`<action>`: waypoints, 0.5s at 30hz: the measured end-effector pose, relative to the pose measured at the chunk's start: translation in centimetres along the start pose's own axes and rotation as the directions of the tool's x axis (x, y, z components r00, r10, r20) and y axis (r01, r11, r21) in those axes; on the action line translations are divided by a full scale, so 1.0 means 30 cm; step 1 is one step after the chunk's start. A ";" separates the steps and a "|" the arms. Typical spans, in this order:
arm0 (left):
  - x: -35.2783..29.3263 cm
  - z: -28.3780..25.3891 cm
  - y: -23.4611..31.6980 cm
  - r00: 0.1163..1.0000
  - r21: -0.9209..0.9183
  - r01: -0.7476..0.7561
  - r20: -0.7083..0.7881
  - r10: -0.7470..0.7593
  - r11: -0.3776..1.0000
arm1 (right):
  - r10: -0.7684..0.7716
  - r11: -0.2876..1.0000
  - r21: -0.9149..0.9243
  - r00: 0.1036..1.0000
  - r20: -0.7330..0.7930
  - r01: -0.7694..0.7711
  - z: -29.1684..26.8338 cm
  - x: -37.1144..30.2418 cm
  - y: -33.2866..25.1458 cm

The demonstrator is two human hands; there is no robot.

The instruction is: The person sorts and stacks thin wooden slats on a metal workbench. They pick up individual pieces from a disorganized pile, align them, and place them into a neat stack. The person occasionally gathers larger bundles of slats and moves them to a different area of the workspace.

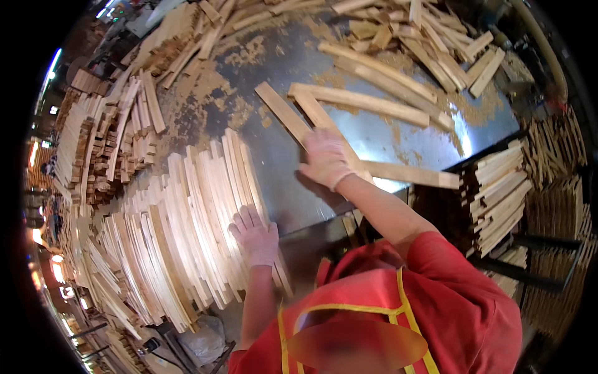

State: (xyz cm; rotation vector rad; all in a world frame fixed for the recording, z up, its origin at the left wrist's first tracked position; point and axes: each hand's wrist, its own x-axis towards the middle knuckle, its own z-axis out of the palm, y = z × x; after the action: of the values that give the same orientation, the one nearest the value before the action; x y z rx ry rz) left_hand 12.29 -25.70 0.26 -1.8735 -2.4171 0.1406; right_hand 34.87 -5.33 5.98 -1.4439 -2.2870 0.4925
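Observation:
My left hand [254,238], in a pale pink glove, lies flat with fingers spread on the near right end of a row of wooden slats [205,218]. The slats stand closely side by side along the table's near edge. Farther right, my right hand [327,159], gloved alike, spans two angled slats on the metal table, thumb on the left and fingers over the top. One is a flat slat [281,112]; the other slat [316,112] runs beside it. My palm hides parts of both. Another slat [411,173] lies just right of my wrist.
Sawdust patches cover parts of the metal table [274,149]. Beyond my right hand lie more loose slats [374,103], with a jumbled pile [436,53] at the far right. Stacked slats [498,196] stand off the right edge; a larger stack [93,149] rises at left.

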 end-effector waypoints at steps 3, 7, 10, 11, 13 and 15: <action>0.021 -0.037 0.013 0.995 -0.047 0.039 0.095 -0.035 0.998 | -0.046 0.941 -0.334 0.999 0.029 0.053 0.008 -0.065 0.102; 0.009 0.035 -0.019 0.998 -0.078 0.057 0.045 -0.054 0.995 | 0.001 0.965 -0.264 1.000 0.017 0.003 0.134 -0.045 0.100; 0.014 0.035 -0.023 1.000 -0.135 0.031 0.011 -0.030 0.990 | 0.258 0.963 0.015 0.936 0.239 -0.269 0.084 -0.076 0.021; 0.005 0.050 -0.041 0.999 -0.159 0.041 0.015 -0.039 0.986 | 0.208 0.973 0.068 0.967 0.144 -0.220 0.115 -0.147 -0.045; 0.008 0.051 -0.042 0.999 -0.217 0.045 0.024 -0.041 0.975 | 0.263 0.921 0.215 0.927 0.268 -0.324 0.172 -0.277 -0.192; 0.015 0.026 -0.021 0.999 -0.238 0.017 0.033 -0.010 0.971 | 0.062 0.885 0.380 0.876 0.477 -0.269 0.233 -0.365 -0.261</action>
State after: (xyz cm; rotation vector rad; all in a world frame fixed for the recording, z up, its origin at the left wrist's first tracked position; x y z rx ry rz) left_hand 11.49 -25.44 -0.43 -1.9606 -2.5677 -0.1280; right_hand 29.63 -19.08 2.26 -1.4030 -2.1665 1.4374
